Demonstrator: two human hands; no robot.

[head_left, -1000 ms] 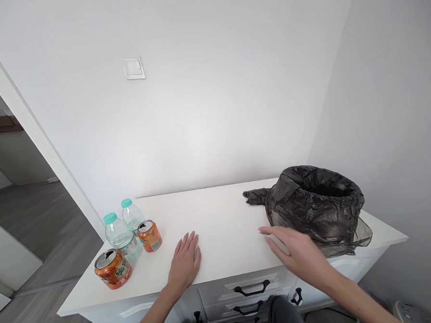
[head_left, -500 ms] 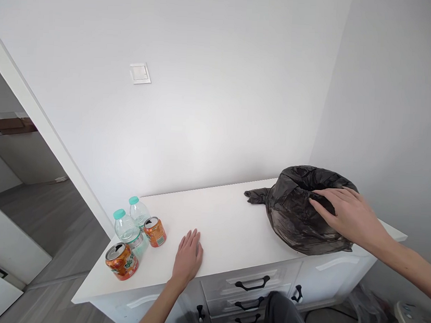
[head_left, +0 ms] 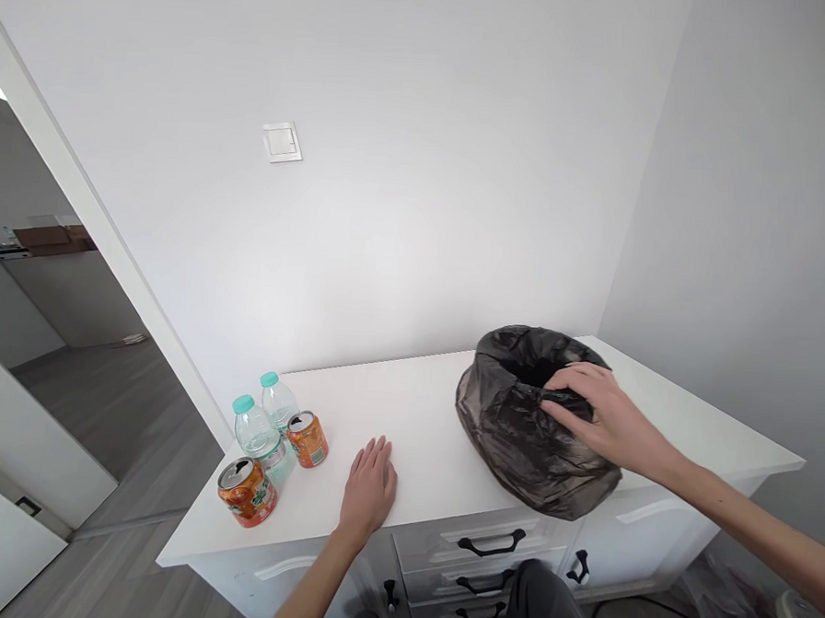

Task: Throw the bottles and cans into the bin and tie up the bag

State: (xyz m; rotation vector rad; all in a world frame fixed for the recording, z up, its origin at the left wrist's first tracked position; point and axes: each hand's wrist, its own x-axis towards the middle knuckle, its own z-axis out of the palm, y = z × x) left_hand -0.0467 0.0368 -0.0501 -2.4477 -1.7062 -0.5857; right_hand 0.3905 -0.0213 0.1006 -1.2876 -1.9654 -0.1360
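Observation:
My left hand (head_left: 370,484) lies flat on the white cabinet top (head_left: 408,401), fingers stretched out, holding nothing. To its left stand two opened orange drink cans (head_left: 247,492) and two clear plastic bottles with teal caps (head_left: 257,435), all upright. My right hand (head_left: 591,406) pinches the near rim of a black garbage bag (head_left: 517,434), thumb outside and fingers over the edge. The bag's mouth gapes round and wide, as if over a bin, though any bin inside is hidden.
Below the top are drawers with black handles (head_left: 490,542) and cabinet doors. A grey wall with a light switch (head_left: 281,143) rises behind. At the left is a doorway; on the floor at the lower right lie clear plastic (head_left: 722,597) and a black cable (head_left: 636,599).
My right hand has moved the black garbage bag to the left across the cabinet top, nearer my left hand. The left hand stays flat in place. The view has shifted slightly.

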